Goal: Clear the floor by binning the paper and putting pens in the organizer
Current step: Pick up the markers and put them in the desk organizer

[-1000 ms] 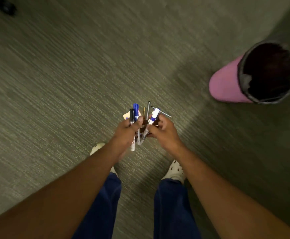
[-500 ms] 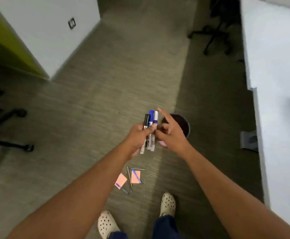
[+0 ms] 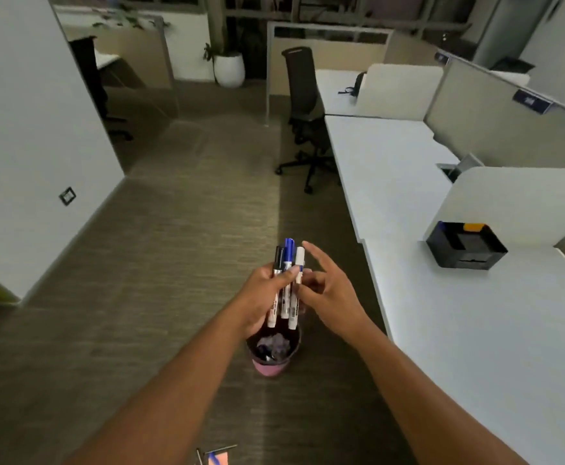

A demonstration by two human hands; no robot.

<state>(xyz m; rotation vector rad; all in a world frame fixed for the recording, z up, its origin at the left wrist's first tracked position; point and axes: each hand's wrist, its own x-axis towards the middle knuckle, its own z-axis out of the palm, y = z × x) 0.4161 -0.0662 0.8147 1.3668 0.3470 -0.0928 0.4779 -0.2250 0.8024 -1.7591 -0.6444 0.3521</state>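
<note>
Bin sat on the carpet at 6 o'clock of your hands, pink wall, dark liner, crumpled paper inside. Organizer was on the desk at 3 o'clock, black, upright, with something orange showing at its back edge; couldn't tell what else was in its compartments.

Your left hand was clenched around three markers, caps up: black cap at left, blue in the middle, white at right. Thumb lay across the barrels. Lower ends of the markers hung just above the bin rim in frame.

Your right hand was half open, fingers spread and loosely curled, just beside the markers at 3 o'clock of them. Fingertips were near the white-capped one; contact unclear. It held nothing.

At 6 o'clock, bottom edge of frame, pens and a pink note lay on the floor, partly cut off.
</note>
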